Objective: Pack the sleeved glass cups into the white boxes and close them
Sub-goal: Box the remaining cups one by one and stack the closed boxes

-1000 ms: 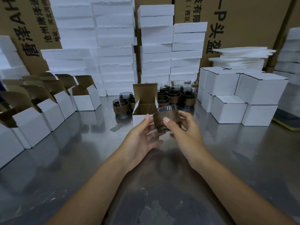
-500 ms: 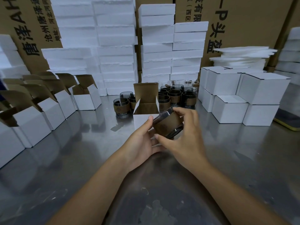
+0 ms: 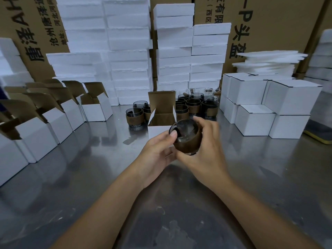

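Now the left hand (image 3: 158, 150) and right hand (image 3: 203, 157) grip one tipped cup (image 3: 187, 141) near the open box (image 3: 161, 117), likely to drop it in.

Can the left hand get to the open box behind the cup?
Probably yes: the box stands just beyond the left hand with nothing between, but that hand now holds the cup together with the right hand.

Tips the sleeved cup (image 3: 186, 139) upward, turning its open mouth to the camera instead of the brown sleeve seen a second ago. Shifts the thumb of the left hand (image 3: 158, 151) onto the rim. Curls the fingers (image 3: 203, 122) of the right hand (image 3: 203, 157) over the far side, cradling the base.
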